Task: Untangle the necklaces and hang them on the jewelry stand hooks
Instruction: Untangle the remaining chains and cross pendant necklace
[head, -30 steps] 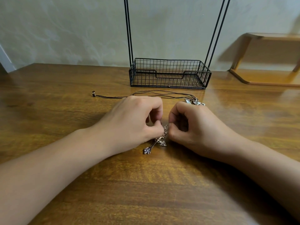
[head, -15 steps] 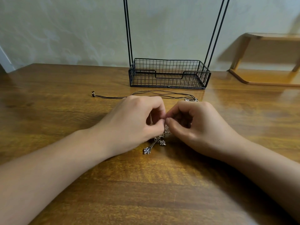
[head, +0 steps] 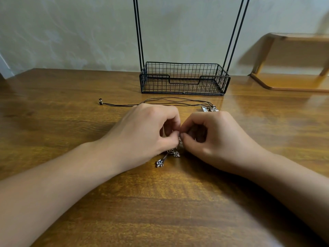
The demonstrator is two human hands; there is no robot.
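From the head camera, the left hand (head: 146,132) and right hand (head: 211,138) met fingertip to fingertip, each pinching the silver chain (head: 180,139) between them, probably to work a tangle loose. Its cross pendant (head: 166,158) lay just below the left thumb. Beyond both hands, the black cord necklace (head: 170,101) lay before the jewelry stand (head: 183,81), not yet hung.

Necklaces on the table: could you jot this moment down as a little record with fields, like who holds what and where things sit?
left hand: pinches the silver chain above the cross pendant
right hand: pinches the same spot
pendant: lies on the wooden table
black cord necklace: stretched out behind the hands, untouched
jewelry stand: wire basket base at the back; hooks out of view
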